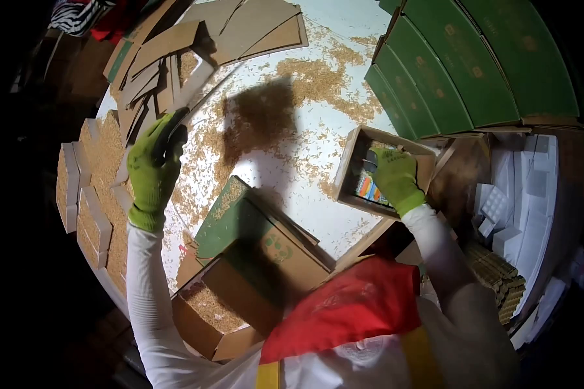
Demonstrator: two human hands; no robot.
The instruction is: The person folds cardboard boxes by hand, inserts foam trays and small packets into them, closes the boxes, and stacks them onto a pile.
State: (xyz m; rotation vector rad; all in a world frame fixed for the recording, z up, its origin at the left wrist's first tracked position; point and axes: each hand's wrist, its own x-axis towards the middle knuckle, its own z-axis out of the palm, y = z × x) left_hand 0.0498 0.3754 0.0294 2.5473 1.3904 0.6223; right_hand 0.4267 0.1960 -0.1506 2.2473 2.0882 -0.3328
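Observation:
My left hand (154, 162), in a green glove with dark finger pads, is raised over the left side of the white table. Its fingers are closed around the near end of a thin, pale, partly see-through strip (198, 94) that I cannot make out clearly. My right hand (397, 174), gloved the same way, reaches into a small open cardboard box (348, 159) on the right. Brightly coloured printed pieces (370, 190) lie in the box beside its fingers. The fingers are curled, and what they grip, if anything, is hidden.
Wood shavings (324, 71) are scattered over the white table (308, 217). Flattened cardboard (253, 29) lies at the back left, shavings-filled trays (94, 220) at the left. Green boxes (448, 71) stand back right. An open carton (250, 275) is close in front, a white bin (538, 194) far right.

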